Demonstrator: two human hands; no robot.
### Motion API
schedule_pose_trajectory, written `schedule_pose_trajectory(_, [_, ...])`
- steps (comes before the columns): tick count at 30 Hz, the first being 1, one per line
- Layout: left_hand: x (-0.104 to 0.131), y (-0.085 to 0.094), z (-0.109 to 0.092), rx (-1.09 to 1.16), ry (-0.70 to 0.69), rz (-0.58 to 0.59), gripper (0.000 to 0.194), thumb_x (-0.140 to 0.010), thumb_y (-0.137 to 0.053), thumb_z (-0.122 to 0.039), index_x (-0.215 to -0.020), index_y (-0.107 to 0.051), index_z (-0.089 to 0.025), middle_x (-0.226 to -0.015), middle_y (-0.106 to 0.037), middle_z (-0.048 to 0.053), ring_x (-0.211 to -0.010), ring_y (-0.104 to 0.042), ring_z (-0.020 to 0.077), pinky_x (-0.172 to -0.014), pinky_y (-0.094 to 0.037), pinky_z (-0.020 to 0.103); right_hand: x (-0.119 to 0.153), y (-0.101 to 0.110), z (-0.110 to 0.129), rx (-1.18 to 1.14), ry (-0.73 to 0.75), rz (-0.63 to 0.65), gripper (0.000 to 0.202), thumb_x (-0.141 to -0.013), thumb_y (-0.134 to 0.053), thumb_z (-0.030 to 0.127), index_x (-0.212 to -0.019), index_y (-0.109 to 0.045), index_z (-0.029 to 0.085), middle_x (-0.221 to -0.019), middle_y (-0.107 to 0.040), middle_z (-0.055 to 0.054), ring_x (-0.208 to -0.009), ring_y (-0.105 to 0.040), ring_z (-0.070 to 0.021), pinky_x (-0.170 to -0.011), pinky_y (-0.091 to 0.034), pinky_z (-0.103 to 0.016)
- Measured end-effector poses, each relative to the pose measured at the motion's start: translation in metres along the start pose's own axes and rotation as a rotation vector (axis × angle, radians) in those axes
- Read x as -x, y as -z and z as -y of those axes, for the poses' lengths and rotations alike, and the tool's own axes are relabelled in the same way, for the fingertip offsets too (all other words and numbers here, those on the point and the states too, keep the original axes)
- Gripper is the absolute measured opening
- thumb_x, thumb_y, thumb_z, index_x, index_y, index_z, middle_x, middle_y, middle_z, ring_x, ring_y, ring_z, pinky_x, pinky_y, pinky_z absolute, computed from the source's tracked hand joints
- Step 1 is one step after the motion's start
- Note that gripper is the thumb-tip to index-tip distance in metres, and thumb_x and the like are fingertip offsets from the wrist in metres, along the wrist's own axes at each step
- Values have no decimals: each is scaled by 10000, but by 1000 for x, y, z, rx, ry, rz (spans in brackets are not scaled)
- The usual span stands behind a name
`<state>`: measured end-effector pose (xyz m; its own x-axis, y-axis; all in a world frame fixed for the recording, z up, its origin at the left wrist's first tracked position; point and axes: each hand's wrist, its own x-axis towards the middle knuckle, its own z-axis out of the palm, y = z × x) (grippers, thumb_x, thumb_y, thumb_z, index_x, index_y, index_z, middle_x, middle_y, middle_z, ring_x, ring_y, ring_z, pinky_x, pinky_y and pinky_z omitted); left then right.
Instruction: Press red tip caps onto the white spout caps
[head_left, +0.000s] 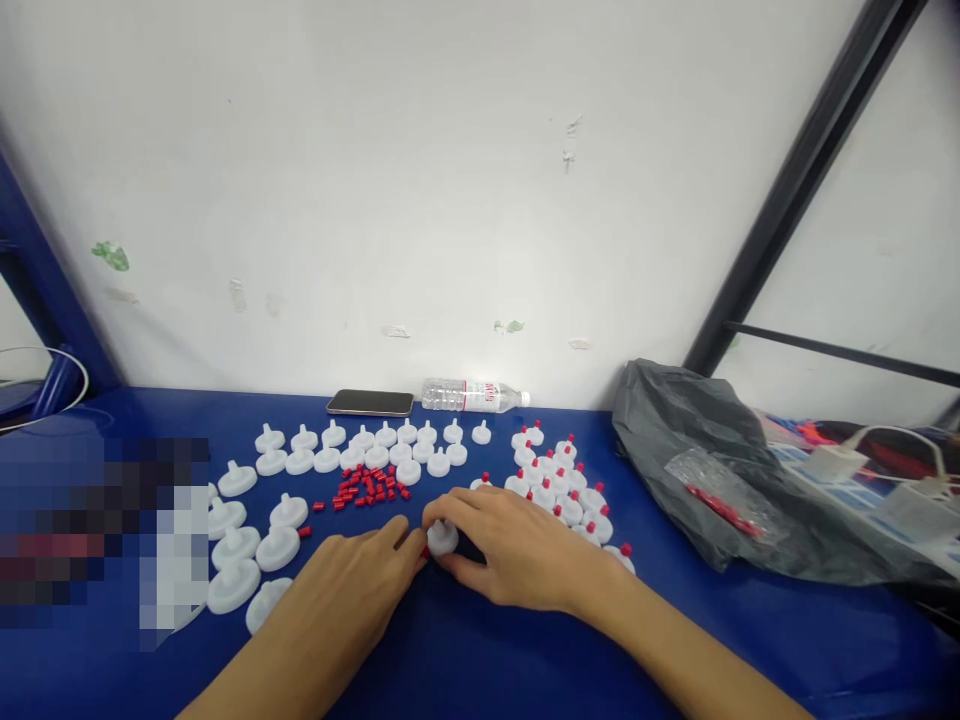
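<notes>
Apparently busy bringing a red cap (425, 552) to a white disc (442, 541), low over the blue table (450, 660), between the two hands. Clasping the disc in the right hand (521, 545), with thumb and fingertips curved round the rim, only as far apart as needed to hold it. Seemingly pinching the cap in the left hand (364, 578), thumb and forefinger nearly together, right beside the disc; too hidden to tell whether fitted to the stem. Judging from this, best to steady the disc, line up cap and stem, then press straight. To the left, bare-stemmed discs (236, 546); ahead, a scatter of loose caps (369, 486); beyond the right hand, a cluster of red-tipped discs (571, 511).
</notes>
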<state>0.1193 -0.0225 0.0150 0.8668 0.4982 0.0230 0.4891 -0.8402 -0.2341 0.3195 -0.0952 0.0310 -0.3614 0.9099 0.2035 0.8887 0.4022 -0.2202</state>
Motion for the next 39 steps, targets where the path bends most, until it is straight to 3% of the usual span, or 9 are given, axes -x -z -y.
schedule_pose_trajectory(4, [0,4,-2,21,22,27,440,-927,-419,32,-1149,-706,-218,-1018,-748,79,-810,-763,238,-617,-548,293,0,1,0,-31,-12,10,339,-993,-588,231,-1329,-552,256,-1189,-702,-39,-1017,-694,-243,-861,-539,-357])
schedule_pose_trajectory(7, [1,8,-5,33,44,70,406,-997,-390,-52,-1232,-675,-222,-1093,-749,92,-826,-772,290,-635,-571,374,1,0,0,-114,-8,-16,424,-986,-607,219,-1394,-508,280,-1328,-657,-47,-1103,-679,-233,-934,-538,-356])
schedule_pose_trajectory(11, [2,11,-7,75,111,73,343,-1041,-368,-145,-1173,-674,-223,-1042,-752,75,-784,-772,296,-645,-564,398,1,-4,-2,-167,-26,-63,497,-976,-628,195,-1439,-474,284,-1321,-649,-66,-1215,-629,-239,-1029,-504,-371])
schedule_pose_trajectory(16, [4,12,-7,68,124,4,344,-1023,-380,-126,-1153,-684,-221,-993,-764,71,-726,-766,272,-595,-519,352,0,-2,-2,-136,-36,-46,465,-972,-625,192,-1415,-500,265,-1207,-678,-71,-1132,-649,-244,-964,-526,-364])
schedule_pose_trajectory(23, [7,14,-4,72,118,-210,292,-1005,-404,-136,-1099,-675,-187,-946,-778,97,-636,-734,206,-513,-448,269,-2,2,1,-88,-18,-37,497,-962,-633,182,-1434,-491,242,-1149,-698,-73,-1067,-675,-239,-938,-527,-341])
schedule_pose_trajectory(31, [6,4,-3,-52,115,-275,259,-1040,-458,-181,-1185,-672,-206,-855,-778,34,-630,-760,268,-457,-425,322,-1,-1,1,-71,-11,-41,610,-958,-639,170,-1518,-408,240,-1185,-695,-86,-1090,-671,-243,-934,-531,-337])
schedule_pose_trajectory(39, [7,-3,-1,-86,106,-262,249,-1024,-467,-147,-1056,-707,-208,-781,-761,32,-598,-745,264,-454,-383,323,-1,1,1,-70,-18,-32,593,-969,-635,188,-1518,-417,241,-1242,-689,-106,-1127,-663,-253,-960,-530,-362])
